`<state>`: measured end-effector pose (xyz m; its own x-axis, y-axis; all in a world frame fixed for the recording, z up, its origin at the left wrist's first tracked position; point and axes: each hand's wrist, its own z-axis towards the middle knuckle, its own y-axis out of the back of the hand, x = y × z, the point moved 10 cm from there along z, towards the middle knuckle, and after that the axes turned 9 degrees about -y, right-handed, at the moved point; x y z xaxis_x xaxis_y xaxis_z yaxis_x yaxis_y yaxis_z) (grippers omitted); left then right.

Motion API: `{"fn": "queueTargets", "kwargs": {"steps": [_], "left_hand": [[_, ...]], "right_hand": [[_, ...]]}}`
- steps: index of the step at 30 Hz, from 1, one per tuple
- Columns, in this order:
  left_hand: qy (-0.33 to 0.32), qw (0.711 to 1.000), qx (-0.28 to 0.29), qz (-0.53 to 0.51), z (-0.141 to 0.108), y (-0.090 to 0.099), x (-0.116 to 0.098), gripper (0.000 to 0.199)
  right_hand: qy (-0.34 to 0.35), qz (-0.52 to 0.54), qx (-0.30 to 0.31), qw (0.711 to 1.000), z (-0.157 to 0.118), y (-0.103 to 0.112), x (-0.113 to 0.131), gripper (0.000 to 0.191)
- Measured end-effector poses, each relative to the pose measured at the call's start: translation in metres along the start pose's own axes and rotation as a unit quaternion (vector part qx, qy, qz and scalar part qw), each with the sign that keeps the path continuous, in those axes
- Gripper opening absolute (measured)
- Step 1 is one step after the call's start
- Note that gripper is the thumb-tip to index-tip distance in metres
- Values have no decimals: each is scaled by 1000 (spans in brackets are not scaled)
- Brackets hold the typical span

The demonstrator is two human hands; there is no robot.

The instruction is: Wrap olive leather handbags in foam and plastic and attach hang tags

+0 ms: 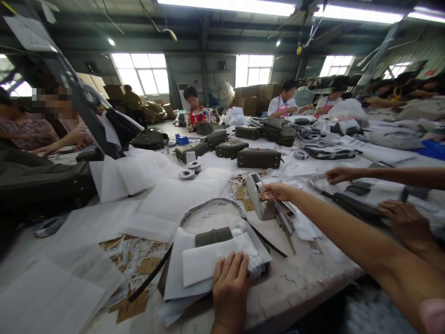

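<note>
My left hand [230, 285] lies palm down with extended fingers on a folded white wrapping sheet [201, 264]. Under that sheet is a dark olive handbag [213, 236], largely covered by white sheets. Its handle [212, 202], wrapped in clear plastic, arches behind it, and a dark strap [149, 282] trails down to the left. My right hand [277, 191] reaches forward to a grey tape dispenser [255, 197], palm turned partly up. Its fingertips are together at the dispenser's front, where they appear to pinch the tape end.
Brown tags with white strings [148, 266] lie left of the bag. White sheets [45, 297] cover the left side. Finished-looking dark handbags [259, 158] stand farther back. A co-worker's hands [405, 220] are close on the right. A metal post [79, 88] rises at left.
</note>
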<state>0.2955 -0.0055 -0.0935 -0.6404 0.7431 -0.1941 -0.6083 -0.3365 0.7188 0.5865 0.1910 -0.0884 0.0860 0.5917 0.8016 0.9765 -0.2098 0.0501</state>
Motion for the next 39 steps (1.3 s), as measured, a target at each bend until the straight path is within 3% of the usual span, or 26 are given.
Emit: {"fn": "queueTargets", "kwargs": {"steps": [3,6,12,15,18,21,24,33,36,39], "left_hand": [[-3,1000,-3,6,-1,-2,1,41],[-9,1000,-4,18,-2,-3,1,41],[-13,1000,-4,12,-1,-2,0,38],[-6,1000,-8,7,-1,0,0,35],[3,1000,-13,-2,-1,1,1,34],[3,1000,-19,-5,0,4,0,32],[0,1000,-17,-1,2,5,-1,31],[12,1000,22,-1,5,4,-1,37],[11,1000,19,-7,7,7,-2,35],[9,1000,19,-7,8,8,-3,34]], "right_hand": [[-38,8,-17,999,1,-2,-5,25],[-25,34,-32,999,-7,0,-2,21],[60,75,-45,994,-66,8,-6,19],[89,77,-55,991,-101,13,-31,23],[102,75,-89,988,-117,19,-66,24],[103,78,-131,983,-110,25,-96,22],[104,74,-151,980,-93,26,-111,20],[142,-76,-188,969,-69,47,-87,25],[158,-168,-205,951,-77,53,-77,22],[197,-272,-228,914,-96,54,-64,22]]}}
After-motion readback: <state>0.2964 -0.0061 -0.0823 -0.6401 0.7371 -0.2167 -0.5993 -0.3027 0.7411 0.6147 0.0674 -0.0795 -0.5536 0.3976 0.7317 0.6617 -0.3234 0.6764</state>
